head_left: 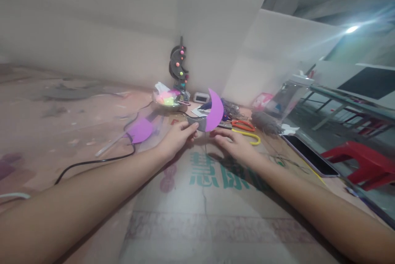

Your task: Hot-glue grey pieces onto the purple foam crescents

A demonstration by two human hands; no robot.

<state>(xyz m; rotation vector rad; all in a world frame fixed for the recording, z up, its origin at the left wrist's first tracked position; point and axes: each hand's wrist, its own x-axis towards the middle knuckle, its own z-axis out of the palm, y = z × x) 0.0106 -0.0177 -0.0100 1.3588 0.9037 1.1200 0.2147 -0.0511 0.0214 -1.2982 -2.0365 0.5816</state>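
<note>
Two bare hands meet near the middle of the frame, over a cardboard sheet (197, 198) printed with green characters that covers the counter (46, 140). The left hand (175, 138) comes in from the lower left and pinches the grey lower end of a purple crescent (214, 110) between thumb and fingertips. The crescent stands upright on edge, just above and between the two hands, its curved purple face turned toward the right of the frame. The right hand (236, 142) comes in from the lower right, palm down and fingers spread loosely, its fingertips at the base of the crescent; whether they press on it or only rest beside it I cannot tell.

Just behind the right hand lie orange-handled scissors (242, 124) and a yellow-handled tool (249, 135). Left of the left hand a flat purple cut-out (141, 130) lies on the counter, with a black cable (92, 161) curving past it toward the lower left. Farther back, in the corner of the walls, sits a dish of bright scraps (168, 100), a dark crescent model dotted with coloured balls (179, 64), and a small white clock (201, 97). At right, a phone (310, 155) lies dark-screened near the counter's edge, and a red plastic stool (367, 165) stands beyond it.
</note>
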